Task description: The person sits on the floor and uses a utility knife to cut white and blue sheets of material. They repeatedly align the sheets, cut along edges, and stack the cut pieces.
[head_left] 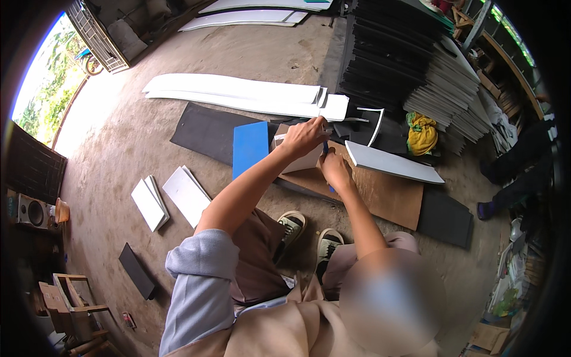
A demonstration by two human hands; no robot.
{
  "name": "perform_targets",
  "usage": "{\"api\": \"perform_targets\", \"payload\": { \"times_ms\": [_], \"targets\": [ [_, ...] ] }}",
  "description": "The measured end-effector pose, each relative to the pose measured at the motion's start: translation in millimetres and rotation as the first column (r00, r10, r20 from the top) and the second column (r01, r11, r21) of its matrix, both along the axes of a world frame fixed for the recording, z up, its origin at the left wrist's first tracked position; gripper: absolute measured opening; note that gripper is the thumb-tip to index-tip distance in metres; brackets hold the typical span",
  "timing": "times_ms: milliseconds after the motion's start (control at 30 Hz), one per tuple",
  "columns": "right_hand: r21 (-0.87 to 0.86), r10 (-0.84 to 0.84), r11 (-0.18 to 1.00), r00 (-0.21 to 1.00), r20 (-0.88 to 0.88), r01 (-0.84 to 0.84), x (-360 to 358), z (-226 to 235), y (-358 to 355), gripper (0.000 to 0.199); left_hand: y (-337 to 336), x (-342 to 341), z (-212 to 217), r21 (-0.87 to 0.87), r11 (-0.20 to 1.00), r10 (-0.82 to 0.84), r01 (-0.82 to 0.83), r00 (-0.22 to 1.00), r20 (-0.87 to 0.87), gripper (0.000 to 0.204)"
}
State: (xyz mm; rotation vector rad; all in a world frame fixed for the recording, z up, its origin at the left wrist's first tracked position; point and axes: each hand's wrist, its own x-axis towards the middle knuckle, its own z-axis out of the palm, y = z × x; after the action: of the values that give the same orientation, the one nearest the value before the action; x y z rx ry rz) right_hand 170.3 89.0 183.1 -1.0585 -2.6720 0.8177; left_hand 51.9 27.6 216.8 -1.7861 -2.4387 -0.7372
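Note:
In the middle of the view my right hand (pixel 334 168) is closed around a slim blue utility knife (pixel 325 147), and part of its blue body also shows below the fist. My left hand (pixel 304 138) is just ahead of it, fingers pinched together at the knife's far end; what they grip is hidden. Under both hands are a white foam piece (pixel 306 162) and a brown board (pixel 386 193). A blue sheet (pixel 250 149) lies left of my left wrist. To the right of my right hand, a long white foam strip (pixel 392 163) rests across the board.
Long white foam sheets (pixel 238 95) lie beyond my hands. Black sheets (pixel 386 53) and grey sheets (pixel 449 89) are stacked at the far right, near a yellow cloth bundle (pixel 422 134). White pieces (pixel 150 203) lie at left. Another person's legs (pixel 511 178) stand at right.

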Motion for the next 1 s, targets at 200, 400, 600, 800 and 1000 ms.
{"api": "perform_targets", "payload": {
  "times_ms": [200,400,600,800,1000],
  "targets": [
    [0.111,0.041,0.993,0.999,-0.002,-0.040,-11.9,1.8,0.0,0.025,4.1,1.7,0.6,0.096,0.995,0.018,-0.013,0.999,-0.048,0.021],
    [0.208,0.059,0.976,0.998,0.032,-0.064,-14.1,7.4,-2.6,0.022,7.6,-4.5,0.0,0.024,0.993,0.116,-0.117,0.993,0.009,0.021],
    [0.126,0.050,0.990,0.995,0.086,-0.061,-12.1,18.1,-5.4,0.022,7.1,-10.4,-0.7,0.054,0.997,0.047,-0.048,0.999,0.020,0.021],
    [0.097,0.078,0.991,0.988,0.135,-0.092,-20.0,-1.8,2.5,0.027,7.3,-11.8,-9.8,0.053,0.998,-0.020,0.022,0.999,-0.038,0.023],
    [0.039,0.069,0.996,0.984,0.161,-0.076,-25.8,-11.8,9.1,0.029,10.5,-6.6,-6.0,0.037,0.999,0.016,-0.013,0.997,-0.076,0.020]
  ]
}}
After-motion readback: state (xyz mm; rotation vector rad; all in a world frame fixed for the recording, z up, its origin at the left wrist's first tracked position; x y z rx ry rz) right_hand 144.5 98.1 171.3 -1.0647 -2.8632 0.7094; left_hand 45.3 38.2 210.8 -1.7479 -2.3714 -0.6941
